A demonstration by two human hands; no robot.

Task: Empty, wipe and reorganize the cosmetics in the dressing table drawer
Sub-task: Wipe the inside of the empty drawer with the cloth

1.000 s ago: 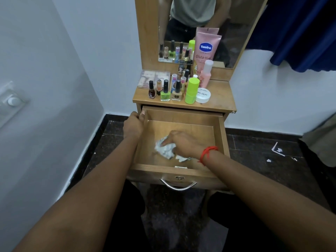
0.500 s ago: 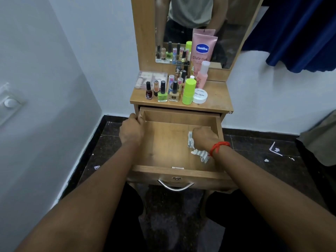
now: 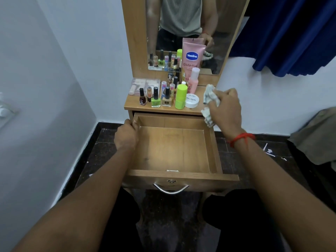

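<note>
Emptying looks done and wiping near its end: the drawer (image 3: 172, 148) stands pulled out and bare, while the cosmetics (image 3: 163, 95) crowd the bench top's left and middle, by the mirror. The left hand (image 3: 126, 136) grips the drawer's back-left corner; the right hand (image 3: 226, 110) is clenched on a crumpled cloth (image 3: 209, 99) above the bench's right edge. Restocking is left.

We see both forearms bare, no sleeves reaching the wrists. Right wrist wears a red thread bracelet (image 3: 241, 138), knotted, loose ends trailing, just right of the drawer (image 3: 212, 142). Below the drawer front, dark trousers over both knees. In the mirror (image 3: 183, 24) above the drawer: grey-green ribbed T-shirt, dark bottoms with a drawstring.
</note>
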